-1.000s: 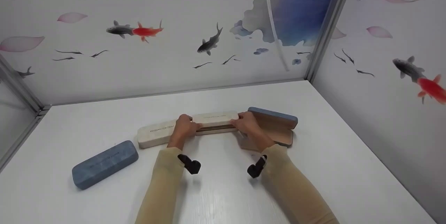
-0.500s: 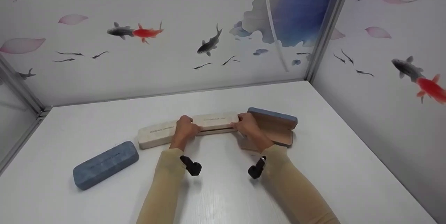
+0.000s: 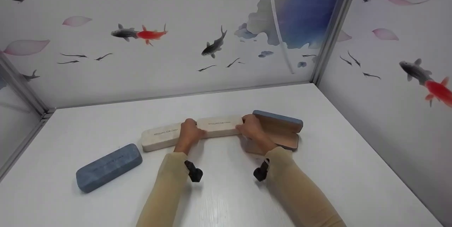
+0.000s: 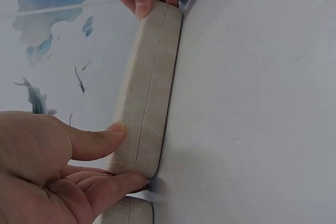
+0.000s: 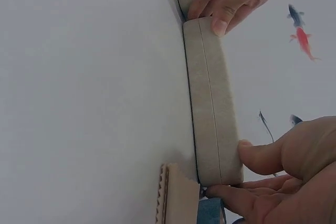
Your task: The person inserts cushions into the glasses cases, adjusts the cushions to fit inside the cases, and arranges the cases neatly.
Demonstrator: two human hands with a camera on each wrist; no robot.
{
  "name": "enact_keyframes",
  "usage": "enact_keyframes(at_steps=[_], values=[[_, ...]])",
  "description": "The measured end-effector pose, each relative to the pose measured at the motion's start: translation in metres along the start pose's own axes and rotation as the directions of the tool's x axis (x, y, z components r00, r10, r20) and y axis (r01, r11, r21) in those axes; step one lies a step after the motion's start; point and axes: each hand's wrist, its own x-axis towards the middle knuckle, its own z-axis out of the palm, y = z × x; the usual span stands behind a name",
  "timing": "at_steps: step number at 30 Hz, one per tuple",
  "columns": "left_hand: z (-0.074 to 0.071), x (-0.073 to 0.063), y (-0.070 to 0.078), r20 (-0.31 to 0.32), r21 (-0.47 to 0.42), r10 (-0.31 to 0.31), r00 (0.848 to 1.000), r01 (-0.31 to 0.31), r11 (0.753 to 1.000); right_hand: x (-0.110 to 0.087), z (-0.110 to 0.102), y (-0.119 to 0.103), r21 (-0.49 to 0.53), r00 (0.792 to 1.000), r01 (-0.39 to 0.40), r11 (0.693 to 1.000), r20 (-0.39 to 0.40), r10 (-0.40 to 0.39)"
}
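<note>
A cream glasses case [image 3: 219, 126] lies closed on the table between the two hands, with only a thin seam along its front in both wrist views. My left hand [image 3: 190, 133] holds its left end, the thumb on the lid edge and the fingers against the end face. At the opposite end my right hand [image 3: 253, 129] grips it the same way. A second cream glasses case [image 3: 160, 137] sits just left of it, partly hidden by my left hand. Behind my right hand, a blue glasses case [image 3: 282, 123] stands open, its brown lining showing.
Another blue glasses case [image 3: 109, 167], closed, lies at the left front of the white table [image 3: 226, 198]. A tan piece with a zigzag edge [image 5: 178, 195] lies by my right hand. Printed wall panels [image 3: 169, 78] stand behind and at the sides.
The middle cream case's lid has come down: the dark gap along its front has narrowed and is now closed. Both hands stay at its ends.
</note>
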Motion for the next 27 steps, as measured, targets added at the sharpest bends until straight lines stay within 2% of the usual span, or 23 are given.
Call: enact_keyframes(at_steps=[4, 10, 18, 27], values=[[0.002, -0.002, 0.001, -0.029, 0.002, 0.013, 1.000, -0.013, 1.000, -0.003, -0.002, 0.000, -0.014, 0.999, 0.029, 0.999, -0.018, -0.029], [0.004, -0.006, 0.005, -0.090, 0.047, 0.086, 0.992, -0.082, 0.996, -0.007, -0.005, 0.000, 0.003, 0.999, 0.036, 0.999, -0.009, -0.036], [0.001, -0.014, 0.012, -0.126, 0.024, 0.085, 0.988, -0.082, 0.996, -0.015, -0.013, 0.004, 0.067, 0.999, 0.047, 0.997, 0.007, -0.047], [0.000, -0.029, 0.021, -0.162, 0.039, 0.112, 0.980, -0.107, 0.993, -0.033, -0.030, 0.014, 0.048, 0.990, 0.140, 0.989, -0.019, -0.139]])
